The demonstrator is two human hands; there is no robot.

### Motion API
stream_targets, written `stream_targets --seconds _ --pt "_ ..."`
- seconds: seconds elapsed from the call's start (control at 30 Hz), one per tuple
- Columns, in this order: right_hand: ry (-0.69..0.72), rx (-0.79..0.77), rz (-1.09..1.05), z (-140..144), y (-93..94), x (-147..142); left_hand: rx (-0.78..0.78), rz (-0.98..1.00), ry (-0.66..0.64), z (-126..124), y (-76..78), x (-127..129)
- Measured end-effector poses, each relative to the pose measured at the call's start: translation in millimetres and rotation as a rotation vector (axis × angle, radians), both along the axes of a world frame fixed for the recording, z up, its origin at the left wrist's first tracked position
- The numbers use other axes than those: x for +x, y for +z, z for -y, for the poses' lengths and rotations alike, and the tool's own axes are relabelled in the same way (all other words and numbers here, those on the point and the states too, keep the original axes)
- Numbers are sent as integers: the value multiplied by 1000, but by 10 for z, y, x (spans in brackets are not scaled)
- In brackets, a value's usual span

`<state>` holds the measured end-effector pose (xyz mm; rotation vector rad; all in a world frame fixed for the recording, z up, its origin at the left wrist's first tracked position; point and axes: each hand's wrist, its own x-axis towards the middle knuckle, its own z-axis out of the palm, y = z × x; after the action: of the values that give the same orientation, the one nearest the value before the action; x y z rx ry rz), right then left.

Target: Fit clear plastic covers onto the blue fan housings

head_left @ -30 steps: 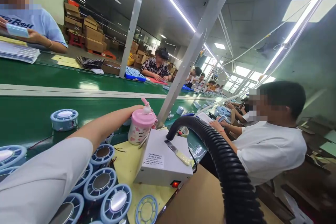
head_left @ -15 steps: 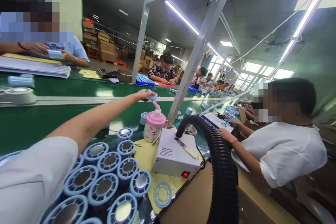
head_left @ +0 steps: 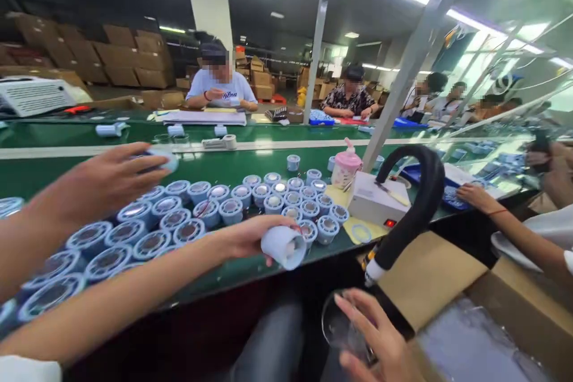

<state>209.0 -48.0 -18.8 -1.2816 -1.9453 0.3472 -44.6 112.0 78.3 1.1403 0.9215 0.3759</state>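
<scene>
My left hand (head_left: 253, 236) is closed around a light blue plastic cup-shaped housing (head_left: 280, 246). Its open end faces toward me, and a small white part shows inside. Low in the view, my right hand (head_left: 380, 340) grips a clear round plastic cup (head_left: 340, 325) between thumb and fingers. The two pieces are apart. Just above my right hand hangs the white-tipped end of a black corrugated hose (head_left: 432, 191). Behind my left hand, many blue housings (head_left: 230, 209) stand in rows on the green bench, round metallic discs showing in their tops.
A co-worker's hand (head_left: 102, 185) reaches in from the left with a blue part. A white box (head_left: 378, 200) with a red switch carries the hose, beside a pink-lidded cup (head_left: 347, 167). An open carton (head_left: 430, 274) with clear plastic pieces stands lower right. A metal post (head_left: 403, 59) rises behind.
My left hand has come back from the conveyor toward me with the blue housing. My right hand with the clear cup is now in view. The view has swung left and down.
</scene>
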Motion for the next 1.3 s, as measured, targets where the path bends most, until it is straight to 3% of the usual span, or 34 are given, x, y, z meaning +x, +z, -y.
stream_targets --seconds 0.07,0.17,0.27,0.33,0.43,0.53,0.67,0.77,0.87,1.03,1.2,1.3 --pt "52 106 108 28 110 -191 6 46 -114 404 -175 38" --pt "-10 173 263 25 247 -362 183 -46 -246 807 -310 99" --pt "7 -24 311 62 292 -376 511 -156 -330 998 -369 139" --pt "28 -169 268 111 269 -313 609 -181 -267 1036 -419 157" --pt "-35 -179 226 195 178 -194 336 -175 -144 1012 -548 184" --pt "-1 -62 331 263 67 -152 97 -154 -168 964 -720 235" --pt "88 -39 459 302 -9 -223 18 -152 -275 945 -914 328" --pt "45 -78 491 292 -23 -265 60 -161 -330 983 -961 357" --pt "-29 -196 420 262 -43 -258 194 -176 -322 1063 -927 339" --pt "67 -419 171 210 -34 -230 709 -257 -274 1196 -866 301" --pt "92 -568 -167 231 67 -253 688 -93 -124 1216 -947 270" --pt "53 -604 -329 264 102 -270 746 -64 -118 1208 -1014 233"
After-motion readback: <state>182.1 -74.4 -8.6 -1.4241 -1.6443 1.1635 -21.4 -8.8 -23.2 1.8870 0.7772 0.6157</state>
